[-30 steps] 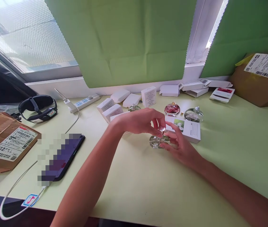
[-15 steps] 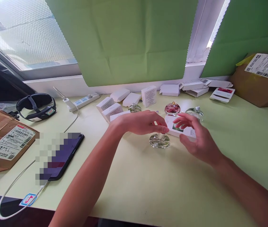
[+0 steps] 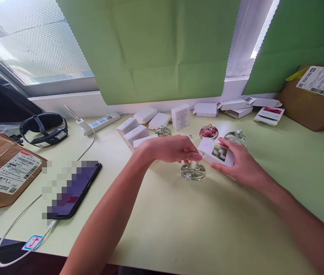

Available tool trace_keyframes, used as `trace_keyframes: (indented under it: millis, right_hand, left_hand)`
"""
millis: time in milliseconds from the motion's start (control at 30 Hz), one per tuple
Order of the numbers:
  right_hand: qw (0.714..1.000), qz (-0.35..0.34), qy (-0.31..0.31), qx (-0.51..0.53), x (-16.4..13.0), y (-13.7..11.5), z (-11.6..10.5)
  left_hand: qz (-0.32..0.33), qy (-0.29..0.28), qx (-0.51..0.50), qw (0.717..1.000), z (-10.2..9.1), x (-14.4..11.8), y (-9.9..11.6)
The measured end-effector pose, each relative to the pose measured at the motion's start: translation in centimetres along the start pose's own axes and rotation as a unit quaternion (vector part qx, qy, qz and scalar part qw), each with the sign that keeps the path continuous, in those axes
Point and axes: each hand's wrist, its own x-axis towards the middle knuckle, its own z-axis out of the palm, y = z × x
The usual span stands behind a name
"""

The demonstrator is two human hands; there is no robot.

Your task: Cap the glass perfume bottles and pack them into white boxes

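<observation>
My left hand (image 3: pixel 176 149) is closed around the top of a clear glass perfume bottle (image 3: pixel 193 172) that stands on the table; its fingers partly hide the cap. With thumb and fingers, my right hand (image 3: pixel 240 162) grips a white box (image 3: pixel 218 152) with a green and white flower picture on it. The box lies tilted just right of the bottle. Behind it stand a red perfume bottle (image 3: pixel 208 131) and another clear bottle (image 3: pixel 235 136). A greenish bottle (image 3: pixel 163 131) is beyond my left wrist.
White cartons (image 3: pixel 136 134) stand behind my left forearm, and opened ones (image 3: pixel 236 103) lie along the wall. A phone (image 3: pixel 77 191) on a cable, a power strip (image 3: pixel 101 124), a headset (image 3: pixel 44 130) and a cardboard box (image 3: pixel 10 172) occupy the left. Another cardboard box (image 3: pixel 313 103) sits far right.
My right hand has closed on the white flower box, which is now slightly raised and turned. My left hand stays at the top of the bottle.
</observation>
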Motion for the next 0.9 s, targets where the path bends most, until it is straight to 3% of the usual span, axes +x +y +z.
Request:
trace_keyframes:
  millis: [100, 233, 333, 533, 700, 900]
  right_hand:
    - [0.98, 0.057, -0.012, 0.192, 0.4, -0.6, -2.0]
    - [0.913, 0.048, -0.111, 0.391, 0.5, 0.9, -3.6]
    - [0.89, 0.042, -0.167, 0.421, 0.2, 2.4, -3.5]
    - [0.885, 0.039, -0.224, 0.407, -0.6, 3.2, -3.3]
    - [0.812, 0.101, -0.303, 0.489, -1.0, 4.8, -4.0]
    - [0.751, 0.165, -0.329, 0.548, -1.5, 7.0, -4.8]
  left_hand:
    - [-0.008, 0.0, 0.015, 1.0, 0.0, 0.0, -0.2]
    - [-0.012, -0.009, 0.04, 0.999, 0.0, 0.0, 0.0]
    - [-0.018, -0.018, 0.054, 0.998, 0.0, 0.0, 0.1]
    - [-0.035, -0.034, 0.106, 0.993, 0.4, 0.4, 0.2]
    - [-0.048, -0.051, 0.103, 0.992, 0.1, 0.2, 0.5]
    - [-0.111, -0.083, 0.133, 0.981, 0.3, 0.0, 0.9]
